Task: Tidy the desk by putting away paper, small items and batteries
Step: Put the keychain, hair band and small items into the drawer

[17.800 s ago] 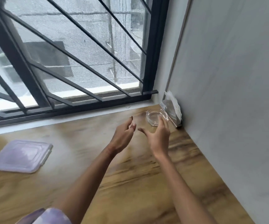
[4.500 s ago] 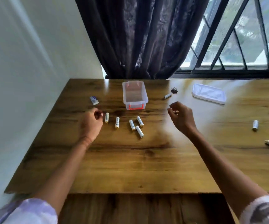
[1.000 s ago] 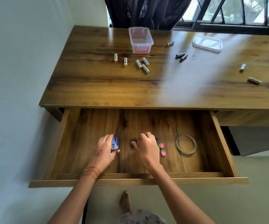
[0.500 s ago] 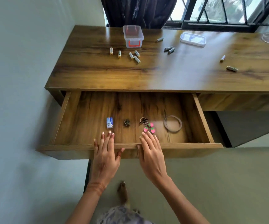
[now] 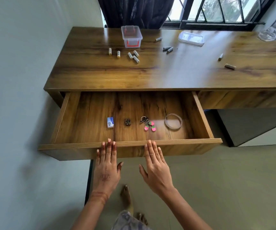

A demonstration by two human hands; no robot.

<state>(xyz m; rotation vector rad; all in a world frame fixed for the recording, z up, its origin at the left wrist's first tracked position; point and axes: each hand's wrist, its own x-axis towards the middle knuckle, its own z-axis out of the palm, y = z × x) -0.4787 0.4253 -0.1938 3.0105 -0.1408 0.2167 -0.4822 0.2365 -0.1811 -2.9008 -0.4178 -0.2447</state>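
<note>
The desk drawer (image 5: 200, 113) stands pulled out. On its floor lie a small blue-and-white box (image 5: 110, 122), a dark metal trinket (image 5: 127, 122), a keyring with pink charms (image 5: 148, 124) and a rubber band ring (image 5: 173, 121). My left hand (image 5: 107, 166) and my right hand (image 5: 156, 166) press flat, fingers straight, against the drawer's front panel (image 5: 77, 151). Several batteries (image 5: 133, 56) lie loose on the desktop (image 5: 167, 75) near a clear plastic box with orange clips (image 5: 131, 38).
The box's lid (image 5: 191, 38) lies at the back right. More batteries (image 5: 167, 49) sit mid-desk and at the right (image 5: 229, 66). A glass dish (image 5: 267, 36) stands in the far right corner. A wall is on the left, curtain and barred window behind. My bare foot (image 5: 125, 195) is below.
My hands have come out of the drawer, leaving the small items inside, and now lie flat on the front panel. The view has drawn back slightly.
</note>
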